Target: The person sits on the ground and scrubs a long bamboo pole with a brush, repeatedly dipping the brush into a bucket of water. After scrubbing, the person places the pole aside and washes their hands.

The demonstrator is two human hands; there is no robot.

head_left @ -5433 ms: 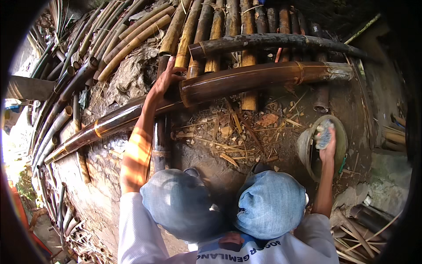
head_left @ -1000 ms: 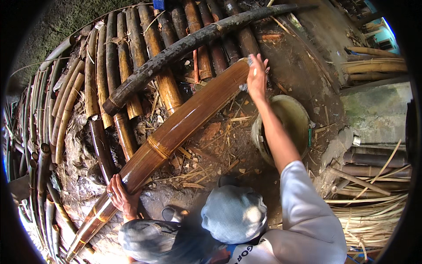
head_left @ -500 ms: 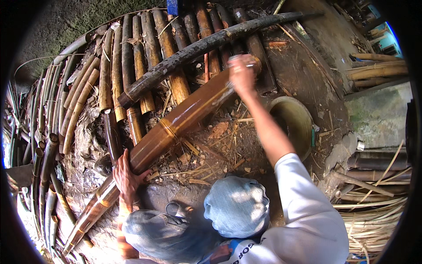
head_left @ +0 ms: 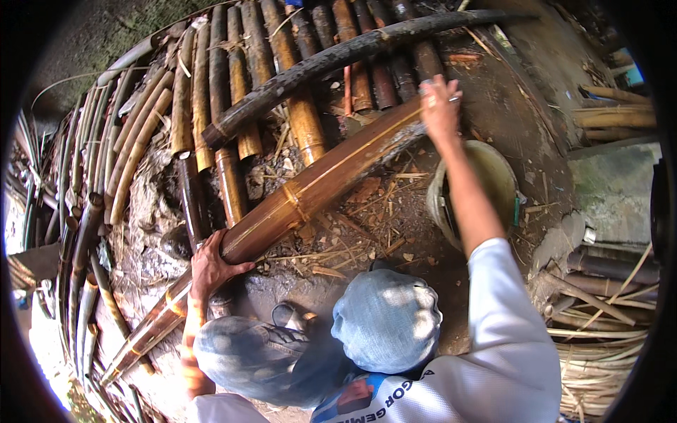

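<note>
A thick, wet brown bamboo pole [head_left: 328, 185] slants from lower left to upper right before me. My left hand [head_left: 210, 268] grips its nearer part, fingers over the far side and thumb stretched along the near side. At the pole's upper right end is my right hand [head_left: 441, 113], its fingers bent around something small and pale or shiny that I cannot make out. Pale wet streaks show on the pole's side below that hand.
Several bamboo poles [head_left: 305, 130] lie side by side beyond, with a long dark pole [head_left: 296, 74] across them. A round bucket [head_left: 493, 185] stands under my right forearm. Wood chips [head_left: 331, 271] litter the ground. Split bamboo strips [head_left: 606, 366] are piled at right.
My right hand has moved right, off the top of the pole to its far end. My left hand still holds the pole. The view has shifted slightly.
</note>
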